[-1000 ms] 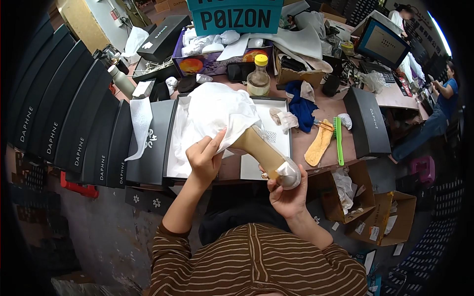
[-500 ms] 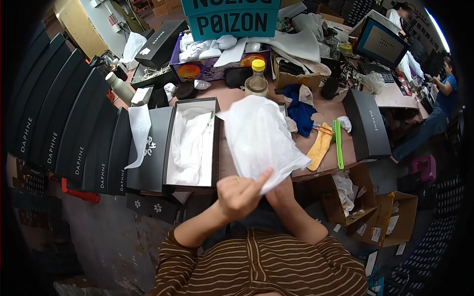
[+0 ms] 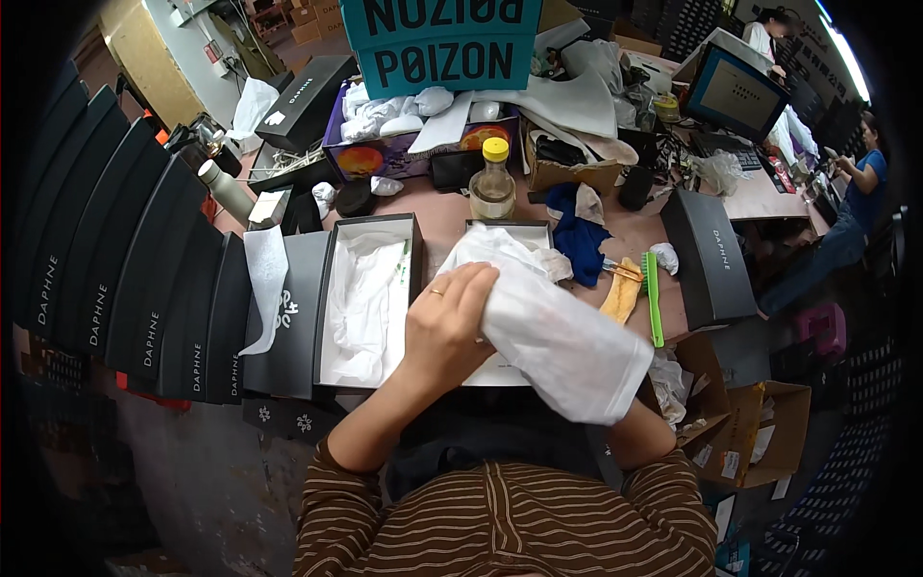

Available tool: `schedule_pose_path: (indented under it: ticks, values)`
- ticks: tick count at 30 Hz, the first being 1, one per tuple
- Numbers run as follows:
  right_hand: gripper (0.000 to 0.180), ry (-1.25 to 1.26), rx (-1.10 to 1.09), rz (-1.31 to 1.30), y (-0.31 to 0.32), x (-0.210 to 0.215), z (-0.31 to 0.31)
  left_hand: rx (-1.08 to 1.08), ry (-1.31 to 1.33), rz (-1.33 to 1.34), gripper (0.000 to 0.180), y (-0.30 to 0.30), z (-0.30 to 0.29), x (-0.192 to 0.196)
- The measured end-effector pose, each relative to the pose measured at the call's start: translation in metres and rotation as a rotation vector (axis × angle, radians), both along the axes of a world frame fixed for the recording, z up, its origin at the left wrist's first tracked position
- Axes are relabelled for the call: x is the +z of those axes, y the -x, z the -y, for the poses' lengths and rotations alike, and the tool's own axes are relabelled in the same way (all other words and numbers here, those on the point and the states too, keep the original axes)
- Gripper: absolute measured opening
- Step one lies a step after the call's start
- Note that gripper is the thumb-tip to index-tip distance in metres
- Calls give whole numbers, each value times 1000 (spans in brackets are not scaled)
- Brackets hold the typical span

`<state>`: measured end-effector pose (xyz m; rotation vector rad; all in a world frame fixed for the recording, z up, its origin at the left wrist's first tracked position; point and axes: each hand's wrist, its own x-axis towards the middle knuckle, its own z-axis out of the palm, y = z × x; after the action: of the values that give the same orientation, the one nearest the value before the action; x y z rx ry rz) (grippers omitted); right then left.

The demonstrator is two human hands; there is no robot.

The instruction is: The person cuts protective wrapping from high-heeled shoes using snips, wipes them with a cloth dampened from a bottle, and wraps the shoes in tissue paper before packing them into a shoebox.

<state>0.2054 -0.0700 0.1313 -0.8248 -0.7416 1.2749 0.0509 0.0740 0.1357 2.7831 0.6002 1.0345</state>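
A white paper-wrapped bundle (image 3: 567,341) is held up tilted over the front of the table. Its contents are hidden. My left hand (image 3: 447,322) grips the upper left end, fingers bent over the paper. My right hand is behind the lower right end; only its forearm (image 3: 642,438) shows, so its fingers are hidden. Left of the bundle stands an open black-rimmed box (image 3: 415,279) lined with crumpled white tissue paper (image 3: 365,308). Partly behind the bundle is another shallow box (image 3: 534,229) with a white inside.
Black shoeboxes (image 3: 183,279) stack at the left, and another black box (image 3: 710,260) stands at the right. A jar with a yellow cap (image 3: 493,183), a blue cloth (image 3: 580,236), a yellow cloth (image 3: 623,293) and a green brush (image 3: 654,298) lie beyond. Cartons (image 3: 755,438) sit below right.
The bundle has turned and swung down to the right, uncovering part of the box behind it. My left hand has moved up to its upper end; my right hand has gone behind it.
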Motion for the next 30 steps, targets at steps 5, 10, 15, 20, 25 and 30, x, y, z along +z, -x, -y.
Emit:
schedule_pose_path:
  ticks: [5,10,15,20,25,30]
  values:
    - [61,-371,-385,1116,-4,80,13,-90,592,311,71,8,-26,-8]
    - [64,-721,-239,1990,8,37,-3,-111,864,390,67,3,-28,-16]
    - [56,-317,-398,1924,-9,70,-28,-126,896,329,60,12,-18,-25]
    - [31,-409,-186,1770,-18,88,-33,-171,913,252,55,20,-16,-23]
    - [21,-683,-551,1472,-18,31,-81,-384,966,157,51,28,-7,-22]
    - [42,39,257,114,-9,-48,-13,-497,973,311,48,19,-5,-38]
